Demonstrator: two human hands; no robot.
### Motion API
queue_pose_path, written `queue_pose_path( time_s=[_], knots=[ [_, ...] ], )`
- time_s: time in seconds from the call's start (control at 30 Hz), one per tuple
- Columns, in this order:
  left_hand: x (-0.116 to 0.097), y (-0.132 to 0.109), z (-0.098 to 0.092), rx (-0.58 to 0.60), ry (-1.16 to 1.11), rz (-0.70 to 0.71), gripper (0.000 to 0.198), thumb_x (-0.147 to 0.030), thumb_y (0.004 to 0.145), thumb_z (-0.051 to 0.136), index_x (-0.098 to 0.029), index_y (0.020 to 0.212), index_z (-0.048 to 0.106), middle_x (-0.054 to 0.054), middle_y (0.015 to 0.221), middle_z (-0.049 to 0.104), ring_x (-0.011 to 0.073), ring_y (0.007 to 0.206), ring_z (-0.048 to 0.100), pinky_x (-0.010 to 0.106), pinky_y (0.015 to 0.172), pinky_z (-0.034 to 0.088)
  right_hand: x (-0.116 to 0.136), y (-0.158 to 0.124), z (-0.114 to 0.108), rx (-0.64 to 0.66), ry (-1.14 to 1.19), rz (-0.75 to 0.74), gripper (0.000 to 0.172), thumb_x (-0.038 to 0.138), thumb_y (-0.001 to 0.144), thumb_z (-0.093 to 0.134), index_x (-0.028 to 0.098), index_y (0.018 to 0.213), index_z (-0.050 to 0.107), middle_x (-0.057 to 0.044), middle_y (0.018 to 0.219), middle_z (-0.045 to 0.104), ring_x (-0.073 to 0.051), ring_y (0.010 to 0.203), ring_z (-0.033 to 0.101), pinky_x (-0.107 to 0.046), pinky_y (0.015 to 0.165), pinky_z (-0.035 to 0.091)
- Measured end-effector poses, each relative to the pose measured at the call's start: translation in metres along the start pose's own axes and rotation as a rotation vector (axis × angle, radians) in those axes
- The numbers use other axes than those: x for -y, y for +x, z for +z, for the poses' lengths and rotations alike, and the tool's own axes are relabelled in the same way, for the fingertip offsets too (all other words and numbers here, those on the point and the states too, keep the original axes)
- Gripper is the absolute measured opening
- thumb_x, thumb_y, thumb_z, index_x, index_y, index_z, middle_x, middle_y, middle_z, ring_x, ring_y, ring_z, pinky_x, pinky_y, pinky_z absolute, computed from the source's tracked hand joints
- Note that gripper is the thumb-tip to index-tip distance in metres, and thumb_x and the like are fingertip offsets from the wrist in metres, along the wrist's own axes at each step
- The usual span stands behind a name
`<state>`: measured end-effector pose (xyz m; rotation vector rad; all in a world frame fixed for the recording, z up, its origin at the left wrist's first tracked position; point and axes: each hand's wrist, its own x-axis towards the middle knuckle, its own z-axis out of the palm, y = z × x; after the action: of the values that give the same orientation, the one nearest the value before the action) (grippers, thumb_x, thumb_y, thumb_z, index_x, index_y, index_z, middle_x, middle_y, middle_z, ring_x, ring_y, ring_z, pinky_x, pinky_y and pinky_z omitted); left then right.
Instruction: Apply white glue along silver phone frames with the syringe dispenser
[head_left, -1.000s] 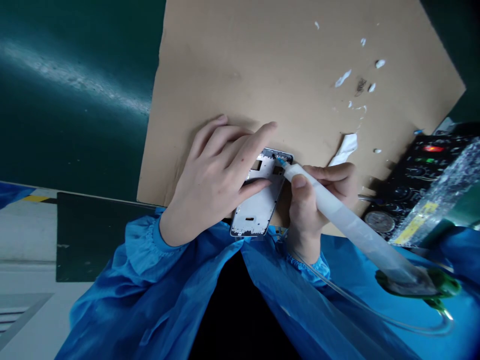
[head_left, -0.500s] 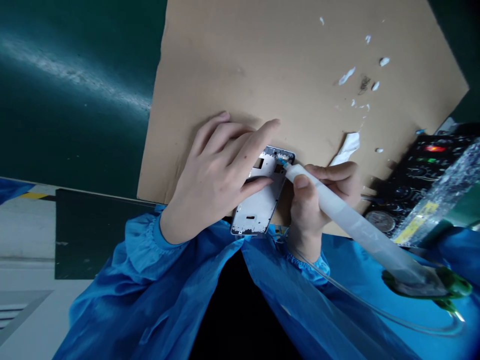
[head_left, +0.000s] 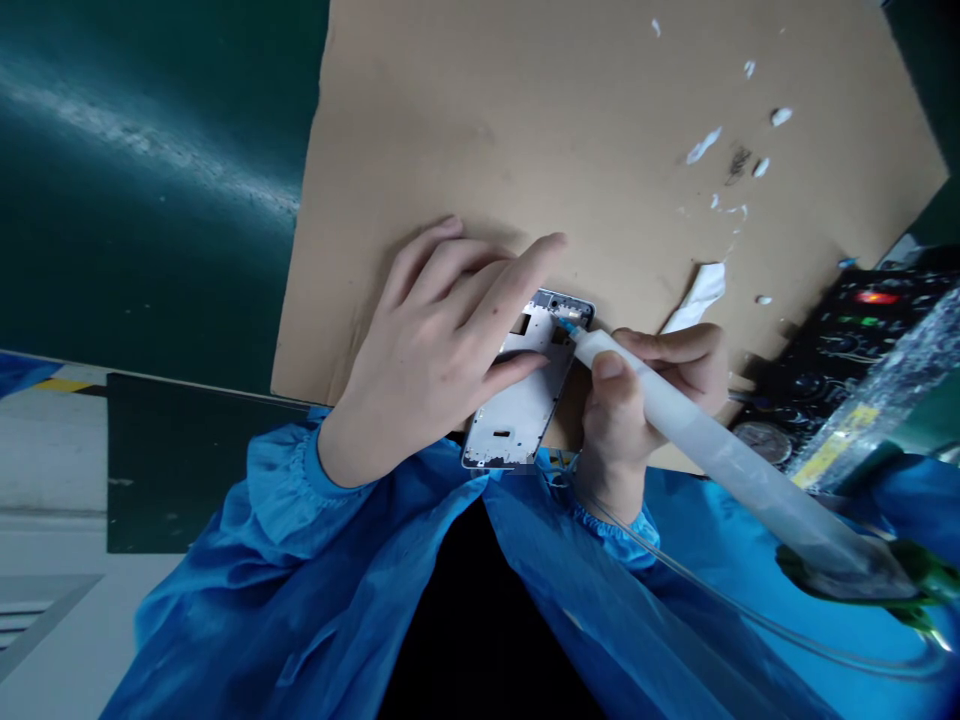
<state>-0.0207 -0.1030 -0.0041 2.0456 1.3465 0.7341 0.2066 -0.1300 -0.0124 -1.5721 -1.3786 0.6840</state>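
A silvery phone frame (head_left: 517, 420) with cutouts and a dark top edge lies slantwise, its lower end overhanging the cardboard's near edge. My left hand (head_left: 435, 340) is over its left side, thumb across the face and index finger stretched past the top; the palm hides part of the frame. In my right hand (head_left: 626, 400) is a large translucent glue syringe (head_left: 697, 440), gripped near its front between thumb and fingers. Its blue dispensing tip (head_left: 566, 325) is at the frame's upper part; whether it touches, I cannot tell. A green cap (head_left: 900, 580) closes the syringe's back end.
Brown cardboard (head_left: 420, 110) covers part of the green table (head_left: 150, 230). White scraps and a folded white wipe (head_left: 701, 295) lie on it. At right stands a black control box (head_left: 832, 350) with lit displays and a gauge. A clear air hose (head_left: 720, 600) runs below the syringe.
The view has shifted slightly. The syringe tip stays at the phone frame's upper end, and both hands keep nearly the same pose.
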Motion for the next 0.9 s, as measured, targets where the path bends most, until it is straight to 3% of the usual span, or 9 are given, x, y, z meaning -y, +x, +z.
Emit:
queue_pose_path(
  time_s=[0.33,0.5,0.9],
  knots=[
    [-0.0011,0.0001,-0.0014,0.012,-0.008,-0.007,0.077,-0.039,0.112,0.08,-0.033,0.181,0.046,0.007,0.151,0.081,0.0382,0.152,0.07,0.068,0.149,0.037,0.003,0.0013,0.0023,-0.044,0.04,-0.019,0.041,0.057,0.097,0.094,0.027,0.096,0.067,0.002,0.078,0.062,-0.015,0.065,0.053,-0.032,0.056,0.043],
    [-0.0023,0.0008,-0.0015,-0.003,0.004,0.01,0.073,-0.033,0.112,0.078,-0.032,0.179,0.047,0.007,0.149,0.082,0.0395,0.152,0.07,0.071,0.146,0.04,0.0033,0.0062,0.0055,-0.082,0.029,-0.064,0.051,0.066,0.092,0.096,0.026,0.093,0.063,0.003,0.075,0.055,-0.013,0.062,0.05,-0.03,0.053,0.043],
    [-0.0012,0.0004,0.0023,0.006,0.005,0.001,0.079,-0.033,0.113,0.074,-0.037,0.184,0.038,0.006,0.152,0.079,0.0411,0.155,0.067,0.078,0.145,0.039,0.0015,-0.0005,-0.0012,-0.044,-0.017,-0.005,0.05,0.066,0.095,0.092,0.025,0.094,0.063,0.002,0.077,0.063,-0.014,0.063,0.057,-0.031,0.055,0.047]
  ],
)
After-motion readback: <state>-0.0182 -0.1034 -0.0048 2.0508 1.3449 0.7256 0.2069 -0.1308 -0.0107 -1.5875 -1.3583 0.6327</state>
